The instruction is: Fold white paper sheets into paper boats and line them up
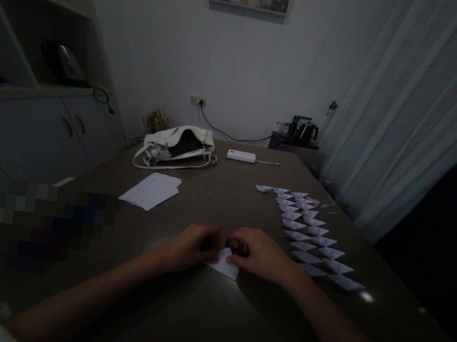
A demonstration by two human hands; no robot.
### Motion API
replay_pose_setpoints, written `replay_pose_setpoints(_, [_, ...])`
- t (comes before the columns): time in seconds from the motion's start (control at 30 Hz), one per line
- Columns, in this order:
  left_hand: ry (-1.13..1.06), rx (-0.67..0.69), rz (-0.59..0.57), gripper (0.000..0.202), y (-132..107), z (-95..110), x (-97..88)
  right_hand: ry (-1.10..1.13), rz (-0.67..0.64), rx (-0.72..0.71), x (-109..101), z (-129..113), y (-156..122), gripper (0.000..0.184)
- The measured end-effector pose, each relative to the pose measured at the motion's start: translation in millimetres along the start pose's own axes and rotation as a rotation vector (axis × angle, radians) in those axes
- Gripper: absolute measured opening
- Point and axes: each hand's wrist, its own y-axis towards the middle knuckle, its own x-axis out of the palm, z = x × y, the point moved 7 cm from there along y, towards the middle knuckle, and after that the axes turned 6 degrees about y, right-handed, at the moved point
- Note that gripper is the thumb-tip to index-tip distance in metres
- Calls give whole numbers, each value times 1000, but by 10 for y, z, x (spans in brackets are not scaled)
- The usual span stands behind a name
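Close in front of me, a small folded piece of white paper lies on or just above the dark table, one corner pointing toward me. My left hand pinches its left edge, with the thumb on top and the fingers curled. On the other side, my right hand has its thumb on the paper's upper right part, its fingers bent behind. The paper's far edge is partly covered by my fingers. To the right stand several folded paper boats in two rows. A stack of flat white sheets rests at the left.
A white handbag sits open at the far left of the table. Beyond the middle lies a white power bank with a short strap. Kettles stand on a cabinet at the back; a sheer curtain hangs on the right.
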Motion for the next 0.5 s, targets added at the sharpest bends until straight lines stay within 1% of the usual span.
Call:
replay_pose_setpoints(0.07, [-58, -4, 16, 14, 15, -24, -16, 80, 4, 9, 8, 33, 12, 24])
replay_pose_setpoints(0.13, [-155, -9, 38, 16, 42, -56, -33, 180, 31, 18, 3, 78, 28, 26])
replay_pose_setpoints(0.23, [-308, -18, 85, 19, 83, -95, -54, 344, 84, 36, 6, 158, 61, 35])
replay_pose_setpoints(0.3, [-353, -9, 127, 19, 95, -101, -72, 463, 108, 45, 19, 200, 84, 39])
replay_pose_setpoints(0.4, [-307, 31, 217, 20, 74, -72, -124, 607, 144, 63, 30, 238, 114, 39])
replay_pose_setpoints(0.5, [-139, 142, 284, 19, 21, 41, -175, 716, 146, 93, 64, 255, 138, 40])
